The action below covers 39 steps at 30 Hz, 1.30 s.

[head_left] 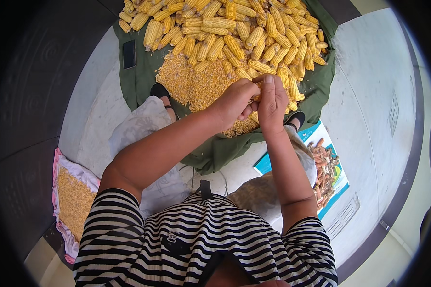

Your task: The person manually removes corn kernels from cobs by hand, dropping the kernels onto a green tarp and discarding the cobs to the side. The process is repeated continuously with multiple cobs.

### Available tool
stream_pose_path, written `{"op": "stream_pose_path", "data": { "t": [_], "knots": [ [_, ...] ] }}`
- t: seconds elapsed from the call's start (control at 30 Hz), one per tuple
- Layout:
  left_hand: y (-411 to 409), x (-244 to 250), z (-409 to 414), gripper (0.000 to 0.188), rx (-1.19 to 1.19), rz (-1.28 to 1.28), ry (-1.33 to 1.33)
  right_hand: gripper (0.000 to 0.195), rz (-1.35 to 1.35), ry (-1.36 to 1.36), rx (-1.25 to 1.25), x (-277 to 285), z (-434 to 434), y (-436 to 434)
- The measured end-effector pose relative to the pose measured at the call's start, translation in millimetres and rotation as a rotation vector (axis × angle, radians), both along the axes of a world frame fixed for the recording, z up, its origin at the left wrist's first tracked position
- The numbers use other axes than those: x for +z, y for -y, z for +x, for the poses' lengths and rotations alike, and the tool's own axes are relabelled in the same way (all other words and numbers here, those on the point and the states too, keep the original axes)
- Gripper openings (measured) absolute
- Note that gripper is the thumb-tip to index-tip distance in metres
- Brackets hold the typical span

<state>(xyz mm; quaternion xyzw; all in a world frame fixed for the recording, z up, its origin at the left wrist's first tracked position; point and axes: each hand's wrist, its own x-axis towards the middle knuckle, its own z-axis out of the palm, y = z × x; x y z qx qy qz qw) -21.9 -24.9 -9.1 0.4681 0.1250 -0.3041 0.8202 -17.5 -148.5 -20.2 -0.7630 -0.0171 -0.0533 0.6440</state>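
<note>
My left hand (238, 98) and my right hand (274, 102) meet over the near part of a corn heap. Their fingers are curled around a corn cob (259, 88), of which only a small yellow bit shows between them; the rest is hidden. Under and left of my hands spreads a layer of loose corn kernels (197, 82). Beyond it rises a pile of yellow ears of corn (233, 25), husked and with kernels on. Both kernels and ears lie on a dark green cloth (215, 154).
A dark phone (129, 53) lies on the cloth's left side. Stripped, reddish cobs (323, 168) are heaped on a printed blue-and-white sheet (339, 195) to the right. At lower left, a pink-edged cloth (77, 175) holds more kernels (73, 201). My shoes (159, 90) flank the kernels.
</note>
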Motion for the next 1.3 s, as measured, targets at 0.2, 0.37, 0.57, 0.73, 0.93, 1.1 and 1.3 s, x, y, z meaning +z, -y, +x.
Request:
{"op": "stream_pose_path", "data": {
  "t": [0.2, 0.37, 0.57, 0.73, 0.93, 1.1, 1.3],
  "knots": [
    [1, -6, 1, 0.009, -0.012, 0.059, -0.022, 0.034, -0.139, 0.091, 0.037, -8, -1, 1],
    [2, -9, -1, 0.01, 0.026, 0.001, -0.056, 0.032, -0.18, 0.029, 0.043, -13, 1, 4],
    [-2, 1, 5, 0.009, -0.119, 0.031, 0.039, 0.039, 0.031, -0.124, 0.062, -2, 3, 3],
    [1, -5, 1, 0.009, -0.04, 0.073, 0.033, 0.038, -0.075, -0.127, 0.115, -4, 4, 2],
    [-1, -9, 2, 0.009, 0.022, 0.009, -0.085, 0.039, 0.014, -0.182, 0.16, -12, 14, 13],
    [-2, -10, 7, 0.014, -0.03, -0.016, -0.054, 0.041, 0.125, -0.33, 0.163, -1, 16, 17],
    [2, -10, 3, 0.016, -0.006, 0.069, 0.025, 0.041, 0.133, -0.35, 0.169, 0, 15, 15]
  ]
}}
